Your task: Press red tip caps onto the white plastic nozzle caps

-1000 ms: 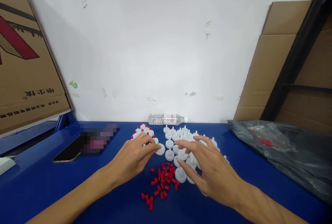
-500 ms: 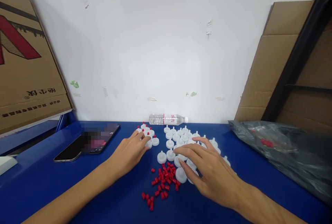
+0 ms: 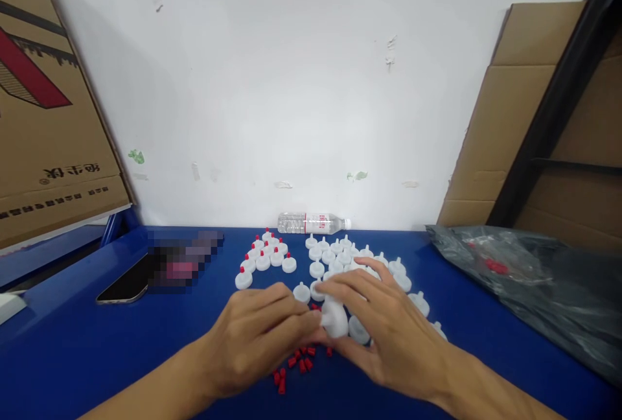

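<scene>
A white nozzle cap point(image 3: 335, 320) is held on its side by my right hand point(image 3: 383, 323), its spout pointing left. My left hand point(image 3: 262, 336) is closed in a pinch at the spout's tip; what its fingers hold is hidden. Below and partly behind both hands lie small red tip caps point(image 3: 302, 364) in a loose pile. White nozzle caps with bare spouts point(image 3: 317, 269) stand in a group beyond and around my right hand. Further left stand several nozzle caps with red tips point(image 3: 263, 260).
A clear plastic bottle point(image 3: 311, 223) lies against the wall. A phone point(image 3: 127, 280) rests on the blue table point(image 3: 58, 342) at left. At right is a dark plastic bag point(image 3: 544, 303) with a clear bag of red pieces point(image 3: 496, 266) on it. Cardboard point(image 3: 505, 122) leans behind.
My left hand has come from the red-tipped group back to my right hand, its fingers now pinched. A white nozzle cap is now held up in my right hand.
</scene>
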The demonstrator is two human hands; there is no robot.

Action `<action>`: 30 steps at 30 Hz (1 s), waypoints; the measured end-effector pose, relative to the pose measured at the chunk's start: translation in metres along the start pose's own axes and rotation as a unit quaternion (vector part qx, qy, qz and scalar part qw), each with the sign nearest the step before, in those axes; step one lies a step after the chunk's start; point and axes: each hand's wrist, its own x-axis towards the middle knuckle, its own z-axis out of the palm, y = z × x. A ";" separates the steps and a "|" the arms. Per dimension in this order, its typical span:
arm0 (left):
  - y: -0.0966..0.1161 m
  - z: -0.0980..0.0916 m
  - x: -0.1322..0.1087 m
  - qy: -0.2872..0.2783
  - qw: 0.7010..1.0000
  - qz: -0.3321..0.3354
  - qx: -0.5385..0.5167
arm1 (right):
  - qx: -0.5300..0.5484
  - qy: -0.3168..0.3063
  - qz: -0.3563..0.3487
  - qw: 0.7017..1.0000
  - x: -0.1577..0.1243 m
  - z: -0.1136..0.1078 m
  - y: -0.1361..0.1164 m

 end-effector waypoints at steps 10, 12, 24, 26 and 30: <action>0.001 0.014 0.009 -0.005 0.997 0.015 0.082 | 0.011 0.029 -0.059 0.998 0.001 0.005 -0.005; 0.001 0.013 0.011 -0.030 0.991 0.018 0.131 | 0.002 0.036 -0.068 0.997 0.003 0.005 -0.004; -0.019 0.003 -0.001 -0.031 0.978 -0.189 0.086 | -0.150 0.115 -0.093 0.978 0.007 -0.010 0.017; -0.030 -0.001 -0.003 -0.068 0.963 -0.250 0.072 | -0.174 0.140 -0.067 0.972 0.008 -0.017 0.025; -0.033 -0.001 0.000 -0.184 0.945 -0.271 -0.006 | -0.160 0.122 -0.049 0.978 0.008 -0.018 0.028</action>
